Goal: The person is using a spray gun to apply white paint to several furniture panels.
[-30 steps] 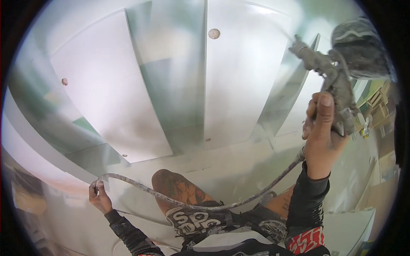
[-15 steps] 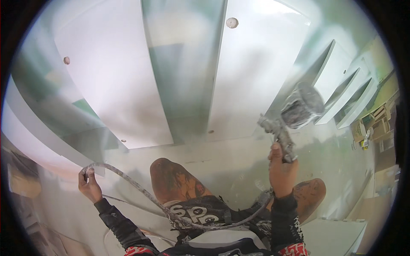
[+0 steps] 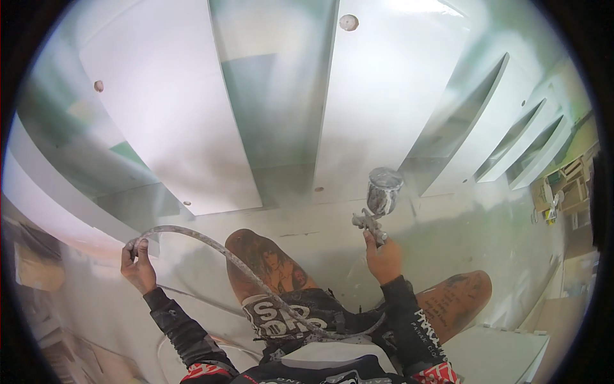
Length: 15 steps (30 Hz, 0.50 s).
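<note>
Your dark shorts [image 3: 291, 329] carry big white block capitals over the left leg. Down your right sleeve [image 3: 407, 320] runs bold white lettering with a smaller pale line beside it; its red patch [image 3: 436, 374] and the one on your left sleeve [image 3: 182, 329] bear white characters. Pale letters cross your shirt [image 3: 313, 371], partly cut off. Small dark script lines your right thigh [image 3: 453, 299].

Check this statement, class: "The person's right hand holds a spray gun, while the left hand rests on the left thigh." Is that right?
Not quite: the left hand is not on the left thigh; the head view shows it out to the left, holding a hose. The right hand does hold a spray gun.
</note>
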{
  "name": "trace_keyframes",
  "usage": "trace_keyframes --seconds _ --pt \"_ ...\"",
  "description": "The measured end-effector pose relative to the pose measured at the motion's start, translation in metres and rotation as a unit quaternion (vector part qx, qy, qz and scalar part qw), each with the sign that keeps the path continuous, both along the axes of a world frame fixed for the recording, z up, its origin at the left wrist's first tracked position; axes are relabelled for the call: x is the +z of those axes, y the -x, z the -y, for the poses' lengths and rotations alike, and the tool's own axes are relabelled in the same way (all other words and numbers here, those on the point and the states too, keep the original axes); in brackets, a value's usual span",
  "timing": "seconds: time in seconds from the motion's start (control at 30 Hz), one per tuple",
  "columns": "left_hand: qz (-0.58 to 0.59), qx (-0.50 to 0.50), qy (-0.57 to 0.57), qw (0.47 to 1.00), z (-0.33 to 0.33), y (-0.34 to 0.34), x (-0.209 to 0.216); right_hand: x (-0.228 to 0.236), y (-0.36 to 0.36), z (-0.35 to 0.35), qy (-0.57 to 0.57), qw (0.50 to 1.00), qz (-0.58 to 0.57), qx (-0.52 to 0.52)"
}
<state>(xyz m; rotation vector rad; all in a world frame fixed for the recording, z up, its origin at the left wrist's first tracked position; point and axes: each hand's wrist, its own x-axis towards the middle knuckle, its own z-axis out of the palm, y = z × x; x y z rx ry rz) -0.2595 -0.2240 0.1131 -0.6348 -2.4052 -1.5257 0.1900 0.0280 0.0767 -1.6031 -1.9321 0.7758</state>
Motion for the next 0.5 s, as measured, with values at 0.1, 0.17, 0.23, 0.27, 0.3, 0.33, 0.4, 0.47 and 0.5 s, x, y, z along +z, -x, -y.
trace_keyframes --seconds 0.1,0.17,0.23,0.27,0.3,0.33,0.4,0.47,0.5 --pt "0.011 0.005 0.02 1.0 -0.004 -0.003 0.001 -0.017 -0.004 -0.004 0.025 0.998 0.057 0.01" --pt "0.015 0.006 0.03 0.999 -0.005 -0.002 0.0 -0.021 -0.006 -0.005 0.02 0.999 0.048 0.009" --pt "-0.001 -0.002 0.024 1.0 -0.006 0.001 -0.007 -0.016 -0.004 -0.007 0.015 0.999 0.041 0.007" --pt "-0.002 -0.005 0.022 1.0 -0.006 0.001 -0.008 0.0 -0.001 -0.007 0.007 1.0 -0.022 0.009" --pt "0.0 -0.001 0.021 1.0 -0.006 0.0 -0.008 0.018 0.003 -0.007 -0.001 0.996 -0.085 0.011" --pt "0.003 0.003 0.019 1.0 -0.006 0.0 -0.009 0.041 0.006 -0.007 -0.004 0.996 -0.083 0.009" --pt "0.003 -0.002 0.016 1.0 -0.003 0.003 -0.013 0.09 0.012 -0.006 0.012 0.997 -0.073 -0.025" --pt "0.003 -0.008 0.012 1.0 -0.004 0.006 -0.017 0.126 0.014 -0.004 -0.014 0.994 -0.101 -0.033" --pt "0.01 -0.01 0.011 1.0 -0.007 0.006 -0.018 0.143 0.014 -0.004 -0.039 0.99 -0.127 -0.04"
